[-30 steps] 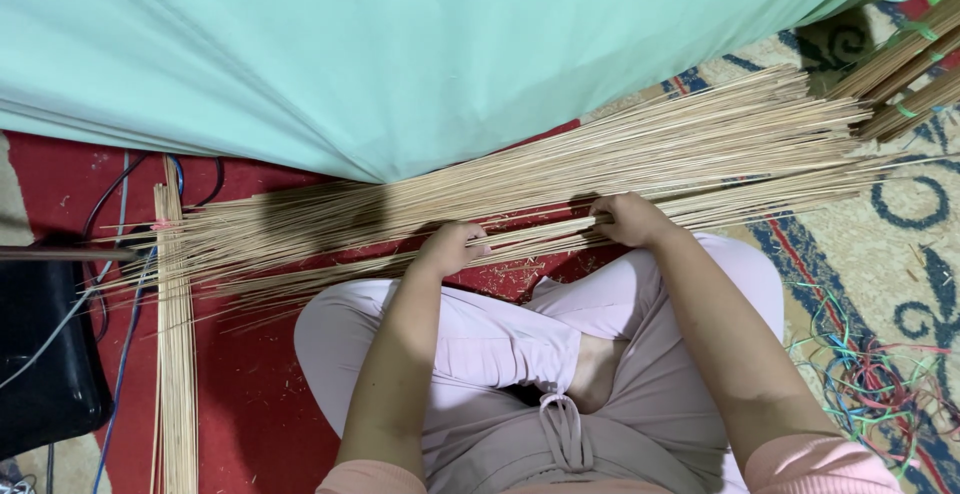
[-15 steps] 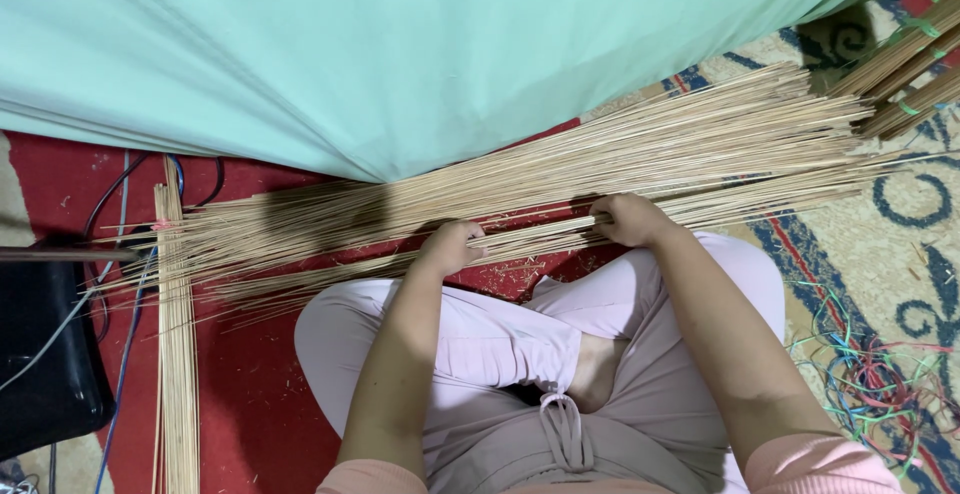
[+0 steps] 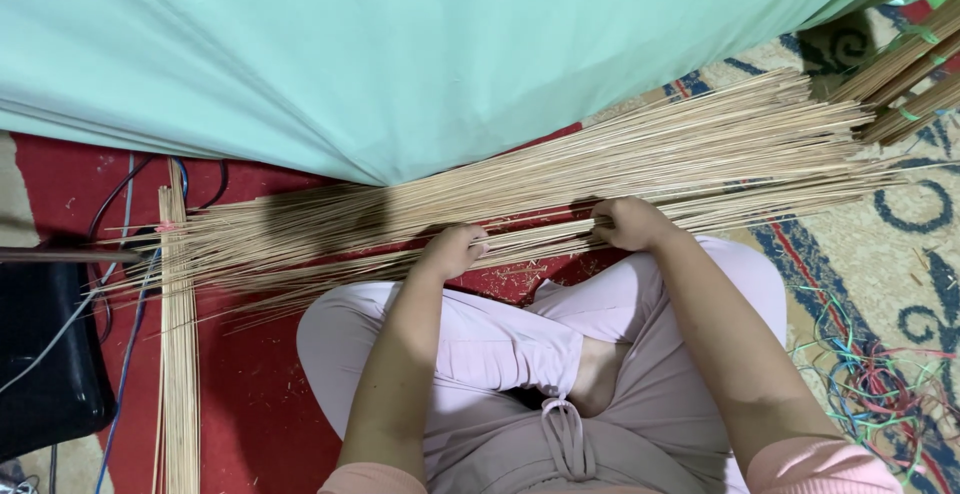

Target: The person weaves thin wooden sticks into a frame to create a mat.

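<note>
A long pile of thin pale sticks [image 3: 640,159] lies across the floor in front of me, from lower left to upper right. My left hand [image 3: 455,248] and my right hand [image 3: 628,222] are both closed around a small bundle of these sticks [image 3: 535,237] at the pile's near edge, a short way apart. I sit cross-legged in pale pink trousers, knees just behind the bundle.
A mint-green cloth [image 3: 400,54] hangs over the far side. A second stick bundle [image 3: 178,354] lies upright at the left on the red mat. Cables and a black object [image 3: 45,374] sit far left. Coloured bands [image 3: 880,374] lie on the patterned carpet at right; tied bundles [image 3: 910,64] top right.
</note>
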